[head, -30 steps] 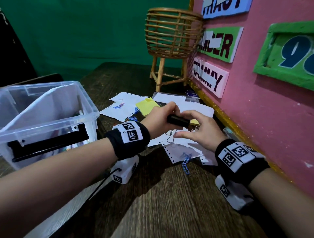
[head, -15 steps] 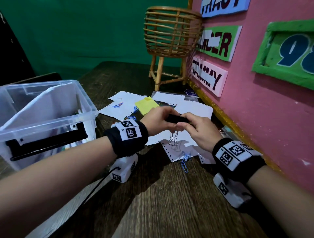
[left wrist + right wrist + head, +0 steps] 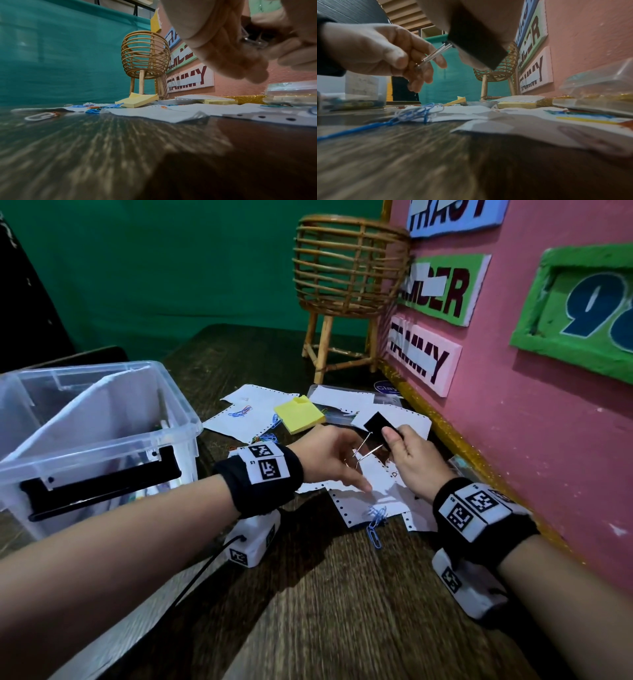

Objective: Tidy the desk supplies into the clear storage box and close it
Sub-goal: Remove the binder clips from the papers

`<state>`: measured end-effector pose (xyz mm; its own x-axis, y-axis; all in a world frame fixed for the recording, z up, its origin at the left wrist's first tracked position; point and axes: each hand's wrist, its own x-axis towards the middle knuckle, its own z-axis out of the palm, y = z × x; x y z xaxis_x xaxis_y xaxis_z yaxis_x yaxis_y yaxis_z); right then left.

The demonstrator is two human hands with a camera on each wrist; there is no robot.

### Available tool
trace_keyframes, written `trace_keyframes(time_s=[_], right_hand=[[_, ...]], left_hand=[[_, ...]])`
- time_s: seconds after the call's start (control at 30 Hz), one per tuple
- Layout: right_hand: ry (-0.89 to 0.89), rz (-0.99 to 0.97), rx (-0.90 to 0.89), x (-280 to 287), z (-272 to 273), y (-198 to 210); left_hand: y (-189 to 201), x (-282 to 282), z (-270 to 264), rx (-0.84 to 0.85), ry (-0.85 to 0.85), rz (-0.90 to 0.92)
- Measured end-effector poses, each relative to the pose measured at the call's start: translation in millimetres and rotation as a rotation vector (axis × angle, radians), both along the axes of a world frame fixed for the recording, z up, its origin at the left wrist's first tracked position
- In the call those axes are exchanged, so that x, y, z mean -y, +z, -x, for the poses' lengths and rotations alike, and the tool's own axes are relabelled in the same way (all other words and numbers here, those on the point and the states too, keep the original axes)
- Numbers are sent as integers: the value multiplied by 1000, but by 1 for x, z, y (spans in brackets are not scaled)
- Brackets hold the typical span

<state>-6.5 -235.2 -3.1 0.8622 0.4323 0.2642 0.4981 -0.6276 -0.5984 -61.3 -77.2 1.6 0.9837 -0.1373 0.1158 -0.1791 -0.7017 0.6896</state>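
Clear storage box (image 3: 102, 436), lid off, white sheet inside; black binder clip (image 3: 378, 424) pinched in right hand (image 3: 407, 463), silver handles splayed, left hand (image 3: 329, 460) gripping them

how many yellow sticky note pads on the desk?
2. One sticky pad lies tilted on the white papers, left of the wicker stand. A second pad sits half hidden under a sheet nearer the pink wall. More may be buried.
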Motion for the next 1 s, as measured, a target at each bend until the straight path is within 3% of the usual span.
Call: trace_keyframes(time_s=[0.1,0.23,0.3,0.4,0.5,0.7,1.0], right_hand=[[26,-26,-121,0,3,2],[69,-110,-292,3,7,5],[96,-61,-295,3,5,3],[135,19,-288,1,2,-2],[211,-25,-349,-1,3,-7],[301,16,-414,1,2,-9],[258,-5,-390,1,4,-6]], left_hand=[[-1,-1,-3,122,79,67],[0,-6,-8,339,266,-15],[0,-7,-10,355,291,-58],[-4,-6,-11,267,288,-152],[-5,-6,-11,167,294,-206],[-2,-2,-6,82,258,-230],[-2,4,-5,-82,155,46]])
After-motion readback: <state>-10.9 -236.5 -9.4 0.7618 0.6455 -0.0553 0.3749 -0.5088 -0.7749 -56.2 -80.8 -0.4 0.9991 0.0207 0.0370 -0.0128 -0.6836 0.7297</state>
